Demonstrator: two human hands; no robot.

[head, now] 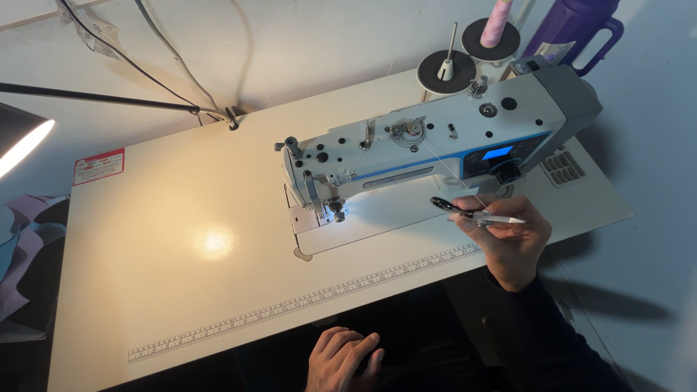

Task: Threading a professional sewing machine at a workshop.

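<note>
Pinching thread snips (475,213), right hand (508,239) hovers beside sewing machine (435,141).

Purple jug (573,29) cut off by top edge; ruler (305,301) markings too small to read

Right hand (508,236) above table (181,247) near edge, thread snips (475,214) in fingers. Sewing machine (435,138) just behind and left of it. Spool stand (468,54) behind machine. Left hand (341,359) before table edge, well left of right hand.
</note>
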